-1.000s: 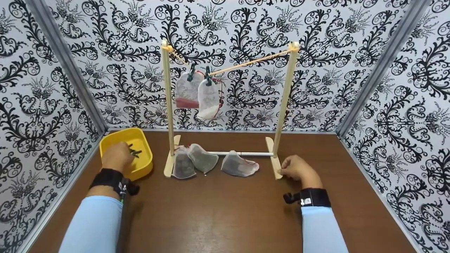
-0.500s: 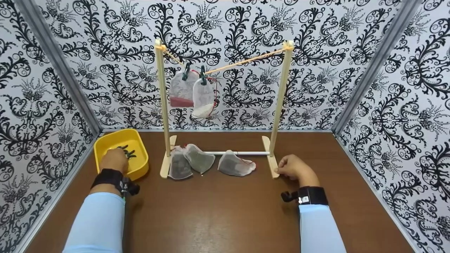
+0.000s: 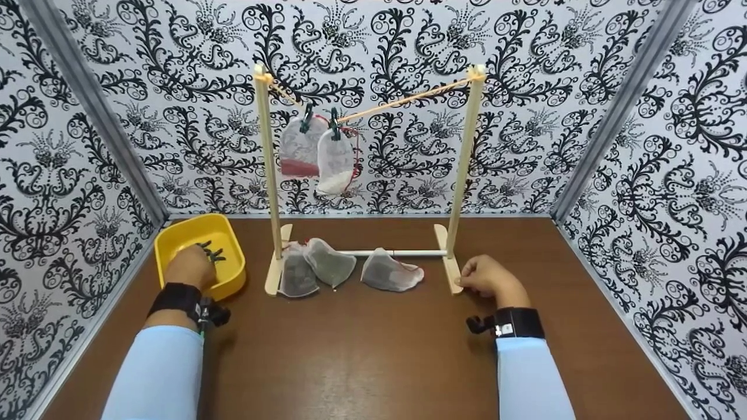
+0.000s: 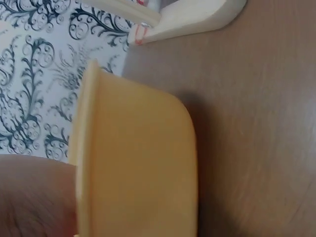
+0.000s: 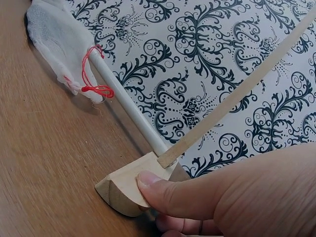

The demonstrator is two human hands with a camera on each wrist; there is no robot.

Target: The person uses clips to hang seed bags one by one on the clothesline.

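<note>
L hand [image 3: 189, 265] in tub [image 3: 230, 286], clips [image 3: 216, 256] just to its R

The dark clips lie on the tub floor, just R of & slightly beyond the knuckles; long axes seem to run at mixed angles, too small to be sure. L hand's by far the nearer. Its fingers are out of sight, so can't tell if they're apart or clamped on a clip. R hand [image 3: 489, 274], well apart on the opp. side, pinches the R foot [image 5: 126, 180] of a wooden rack [image 3: 465, 169] btwn thumb & fingers. The orange line [image 3: 408, 98], w/ 2 hung pouches [image 3: 337, 163], sags above & R of the tub; 3 loose pouches [image 3: 391, 275] lie below.
</note>
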